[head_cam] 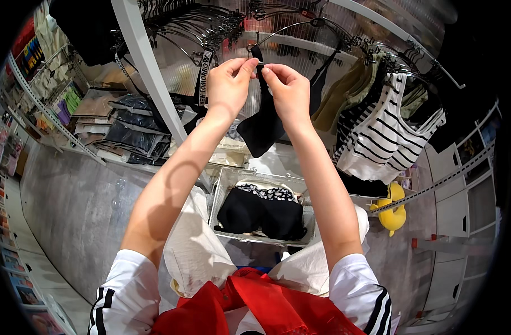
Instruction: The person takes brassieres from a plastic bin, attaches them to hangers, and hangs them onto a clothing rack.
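Note:
A black bra-style top [264, 125] hangs in front of me from a metal clip hanger [287, 28]. Its near strap [256, 53] runs up to the hanger's left end. At this strap, just below the hanger's end, my left hand [228, 90] pinches with thumb and forefinger. My right hand [290, 94] grips the same strap from the other side, its thumb close to the left fingertips. A small shiny piece shows between the two hands; what it is cannot be made out. The second strap [322, 69] rises to the hanger's right end.
A wire basket [213, 199] with black bras [261, 213] stands between my knees. Striped tops [391, 134] hang at right. A white post [148, 71] rises left of my hands, near bagged garments [134, 121]. A yellow plush item [393, 211] hangs low right.

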Tool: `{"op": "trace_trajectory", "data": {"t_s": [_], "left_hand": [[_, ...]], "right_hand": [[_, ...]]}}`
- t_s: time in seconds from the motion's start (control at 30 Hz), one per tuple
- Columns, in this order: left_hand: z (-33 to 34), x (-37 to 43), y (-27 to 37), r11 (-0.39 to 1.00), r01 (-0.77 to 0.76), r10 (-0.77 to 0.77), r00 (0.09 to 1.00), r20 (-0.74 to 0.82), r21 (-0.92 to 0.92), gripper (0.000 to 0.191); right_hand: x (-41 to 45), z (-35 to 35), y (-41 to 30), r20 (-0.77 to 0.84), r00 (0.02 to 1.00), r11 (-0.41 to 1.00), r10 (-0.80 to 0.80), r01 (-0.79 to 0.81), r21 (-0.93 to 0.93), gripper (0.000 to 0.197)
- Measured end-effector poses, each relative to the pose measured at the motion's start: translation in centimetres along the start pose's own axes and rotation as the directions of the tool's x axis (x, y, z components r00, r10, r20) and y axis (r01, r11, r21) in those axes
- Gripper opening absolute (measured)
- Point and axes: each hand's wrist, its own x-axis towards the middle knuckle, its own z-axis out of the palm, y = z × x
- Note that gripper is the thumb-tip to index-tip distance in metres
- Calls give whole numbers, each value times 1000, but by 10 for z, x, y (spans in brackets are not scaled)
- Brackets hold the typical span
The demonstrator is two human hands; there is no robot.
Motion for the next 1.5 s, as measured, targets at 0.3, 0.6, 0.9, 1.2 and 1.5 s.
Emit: {"op": "trace_trajectory", "data": {"t_s": [0.3, 0.6, 0.9, 1.2, 1.5], "left_hand": [[4, -5, -17, 992, 118, -122, 956, 266, 34, 43], [22, -4, -93, 962, 111, -172, 957, 235, 251, 42], [40, 30, -117, 995, 97, -95, 994, -62, 34, 42], [69, 38, -115, 981, 101, -97, 995, 33, -165, 26], [70, 49, -143, 988, 106, -112, 993, 42, 113, 37]], "right_hand": [[-2, -16, 11, -10, 996, 995, -84, 84, -45, 17], [-20, -112, 60, -212, 976, 973, -38, -12, -230, 22], [-35, -157, 95, -258, 964, 948, 56, -132, -288, 27], [19, -167, 122, -232, 972, 937, -30, -54, -346, 54], [22, -171, 106, -109, 991, 974, 76, -97, -205, 35]]}}
